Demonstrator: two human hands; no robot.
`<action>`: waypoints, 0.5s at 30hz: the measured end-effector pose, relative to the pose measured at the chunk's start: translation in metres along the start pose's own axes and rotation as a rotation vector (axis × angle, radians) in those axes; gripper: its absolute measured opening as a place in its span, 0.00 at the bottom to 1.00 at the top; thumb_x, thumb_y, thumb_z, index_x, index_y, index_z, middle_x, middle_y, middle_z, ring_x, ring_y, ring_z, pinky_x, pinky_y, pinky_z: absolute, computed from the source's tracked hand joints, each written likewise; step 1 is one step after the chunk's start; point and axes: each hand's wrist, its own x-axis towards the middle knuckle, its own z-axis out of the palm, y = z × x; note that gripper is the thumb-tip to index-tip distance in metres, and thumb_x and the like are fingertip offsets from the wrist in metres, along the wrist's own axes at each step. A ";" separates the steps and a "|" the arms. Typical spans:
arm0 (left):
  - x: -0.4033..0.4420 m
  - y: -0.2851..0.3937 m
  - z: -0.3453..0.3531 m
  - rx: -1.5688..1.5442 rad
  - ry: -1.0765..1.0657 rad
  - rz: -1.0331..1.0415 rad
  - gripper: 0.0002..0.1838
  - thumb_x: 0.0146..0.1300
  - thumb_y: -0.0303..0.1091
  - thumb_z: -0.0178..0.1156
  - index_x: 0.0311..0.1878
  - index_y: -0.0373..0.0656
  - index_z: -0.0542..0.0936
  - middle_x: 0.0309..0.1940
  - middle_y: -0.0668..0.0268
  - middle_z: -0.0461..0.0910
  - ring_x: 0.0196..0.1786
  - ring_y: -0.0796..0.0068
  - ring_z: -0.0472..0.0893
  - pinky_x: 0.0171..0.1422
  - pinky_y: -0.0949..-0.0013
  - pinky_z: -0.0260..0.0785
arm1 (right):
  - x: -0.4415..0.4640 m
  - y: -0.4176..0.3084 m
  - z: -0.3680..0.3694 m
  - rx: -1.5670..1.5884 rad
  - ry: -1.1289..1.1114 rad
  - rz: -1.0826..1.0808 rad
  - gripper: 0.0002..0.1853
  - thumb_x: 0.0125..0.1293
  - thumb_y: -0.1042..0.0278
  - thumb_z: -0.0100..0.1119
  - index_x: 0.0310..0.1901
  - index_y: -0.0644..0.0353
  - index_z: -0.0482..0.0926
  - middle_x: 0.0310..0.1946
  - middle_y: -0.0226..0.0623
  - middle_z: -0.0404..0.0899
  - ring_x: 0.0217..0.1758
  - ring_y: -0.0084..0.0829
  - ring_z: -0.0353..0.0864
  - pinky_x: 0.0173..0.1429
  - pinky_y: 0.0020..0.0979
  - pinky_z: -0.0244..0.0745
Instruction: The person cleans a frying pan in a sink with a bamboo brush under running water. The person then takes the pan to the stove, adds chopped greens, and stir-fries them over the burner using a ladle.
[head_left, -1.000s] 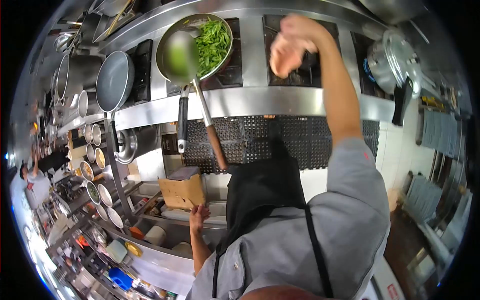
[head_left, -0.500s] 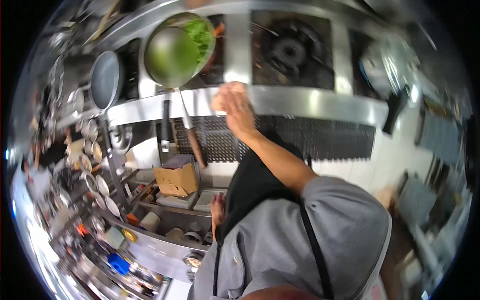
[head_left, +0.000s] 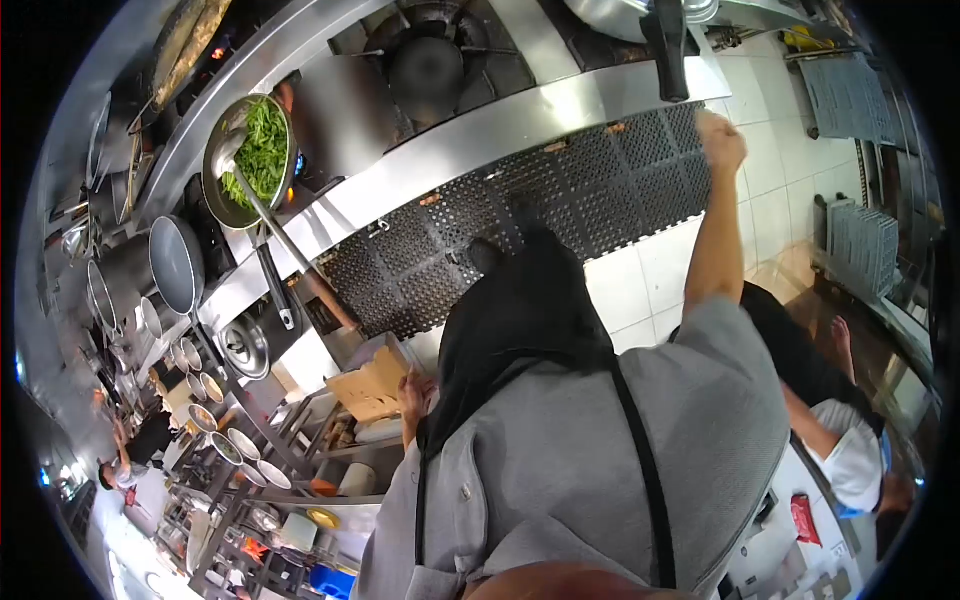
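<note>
My right hand point(head_left: 722, 142) is raised over the floor beyond the stove's front edge, below a black pot handle point(head_left: 667, 52). It is blurred and closed; what it holds is not clear. My left hand point(head_left: 412, 392) hangs low beside a cardboard box point(head_left: 370, 385), fingers slightly apart, with nothing visible in it. At the upper left a pan point(head_left: 213, 190) of chopped greens point(head_left: 265, 150) sits over a flame. A ladle point(head_left: 290, 245) with a wooden grip rests in it.
Stove's steel edge point(head_left: 450, 145) runs diagonally above a black perforated mat point(head_left: 470, 210). A grey pan point(head_left: 175, 265) and a lid point(head_left: 243, 347) are at left. A co-worker point(head_left: 850, 440) is close at the lower right; another person point(head_left: 130, 480) is far left.
The view has turned toward the right. My right hand swept from over the burners to the steel edge, then out right. My left hand stays low by the box. A co-worker has appeared at right.
</note>
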 end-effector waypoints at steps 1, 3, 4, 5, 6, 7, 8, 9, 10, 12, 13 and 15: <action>0.011 0.009 0.015 -0.125 0.116 -0.246 0.23 0.74 0.51 0.51 0.53 0.38 0.76 0.35 0.60 0.84 0.34 0.66 0.84 0.40 0.65 0.79 | -0.019 -0.012 0.015 -0.208 -0.113 -0.091 0.15 0.67 0.59 0.50 0.36 0.62 0.82 0.26 0.46 0.83 0.29 0.40 0.85 0.32 0.43 0.79; 0.043 -0.066 0.006 -0.106 0.106 -0.278 0.21 0.72 0.49 0.54 0.50 0.39 0.77 0.30 0.61 0.82 0.28 0.66 0.80 0.37 0.65 0.79 | -0.065 -0.056 0.044 0.093 0.096 -0.709 0.10 0.60 0.67 0.59 0.40 0.62 0.80 0.35 0.43 0.81 0.40 0.42 0.82 0.41 0.43 0.75; 0.056 -0.096 0.004 -0.097 0.101 -0.294 0.19 0.71 0.48 0.55 0.48 0.39 0.78 0.27 0.61 0.80 0.25 0.66 0.78 0.35 0.65 0.78 | -0.099 -0.114 0.054 0.247 0.105 -0.637 0.15 0.57 0.68 0.63 0.46 0.63 0.79 0.43 0.44 0.80 0.44 0.46 0.80 0.50 0.44 0.74; 0.062 -0.101 0.008 0.565 0.010 0.183 0.19 0.71 0.48 0.56 0.48 0.39 0.78 0.27 0.60 0.80 0.24 0.67 0.77 0.34 0.66 0.78 | -0.137 -0.196 0.007 0.285 0.182 -0.695 0.22 0.57 0.67 0.64 0.53 0.65 0.76 0.49 0.45 0.77 0.49 0.51 0.77 0.57 0.47 0.69; 0.063 -0.097 0.023 0.432 -0.007 -0.021 0.20 0.70 0.48 0.56 0.49 0.38 0.77 0.27 0.59 0.80 0.24 0.68 0.77 0.34 0.67 0.76 | -0.152 -0.234 0.024 0.221 0.126 -0.678 0.22 0.58 0.72 0.61 0.55 0.66 0.76 0.52 0.46 0.76 0.57 0.53 0.73 0.65 0.51 0.64; 0.063 -0.089 0.040 0.292 0.004 -0.233 0.21 0.69 0.48 0.57 0.49 0.37 0.77 0.27 0.59 0.80 0.24 0.69 0.77 0.33 0.68 0.75 | -0.177 -0.255 0.068 0.333 0.061 -0.613 0.22 0.57 0.77 0.58 0.56 0.65 0.76 0.57 0.49 0.72 0.64 0.56 0.68 0.71 0.54 0.57; 0.062 -0.077 0.059 0.170 0.040 -0.432 0.22 0.69 0.48 0.58 0.50 0.36 0.77 0.27 0.58 0.80 0.23 0.70 0.76 0.33 0.69 0.74 | -0.209 -0.273 0.091 0.250 0.026 -0.658 0.25 0.54 0.81 0.55 0.57 0.66 0.75 0.63 0.51 0.67 0.69 0.58 0.62 0.75 0.57 0.53; 0.049 -0.028 0.083 0.120 0.127 -0.351 0.23 0.68 0.49 0.59 0.49 0.35 0.76 0.27 0.58 0.80 0.23 0.71 0.76 0.32 0.70 0.73 | -0.236 -0.289 0.116 0.410 -0.080 -0.801 0.28 0.53 0.82 0.56 0.59 0.65 0.75 0.63 0.50 0.66 0.71 0.59 0.60 0.75 0.59 0.52; 0.031 0.052 0.118 0.075 0.207 -0.264 0.24 0.68 0.49 0.60 0.49 0.33 0.76 0.27 0.59 0.81 0.23 0.73 0.76 0.32 0.70 0.72 | -0.268 -0.313 0.108 0.445 -0.155 -0.896 0.31 0.51 0.84 0.55 0.62 0.61 0.75 0.61 0.45 0.69 0.70 0.57 0.61 0.75 0.58 0.53; 0.045 0.046 0.131 0.271 0.215 -0.168 0.28 0.67 0.53 0.61 0.49 0.31 0.76 0.31 0.59 0.83 0.29 0.72 0.80 0.34 0.68 0.73 | -0.319 -0.342 0.105 0.678 -0.514 -1.146 0.27 0.49 0.86 0.56 0.53 0.57 0.83 0.56 0.39 0.75 0.66 0.48 0.66 0.73 0.48 0.59; 0.046 0.056 0.139 0.172 0.241 -0.260 0.30 0.66 0.51 0.63 0.57 0.33 0.73 0.38 0.53 0.83 0.40 0.65 0.82 0.44 0.63 0.74 | -0.340 -0.354 0.112 0.767 -0.713 -1.323 0.19 0.48 0.87 0.56 0.42 0.61 0.84 0.49 0.41 0.78 0.62 0.45 0.70 0.68 0.44 0.64; 0.020 0.100 0.165 0.044 0.432 -0.193 0.39 0.63 0.47 0.68 0.70 0.36 0.63 0.51 0.48 0.81 0.54 0.56 0.82 0.57 0.58 0.74 | -0.396 -0.353 0.141 0.596 -1.490 -1.418 0.09 0.46 0.82 0.58 0.32 0.62 0.79 0.38 0.45 0.78 0.49 0.47 0.79 0.54 0.45 0.73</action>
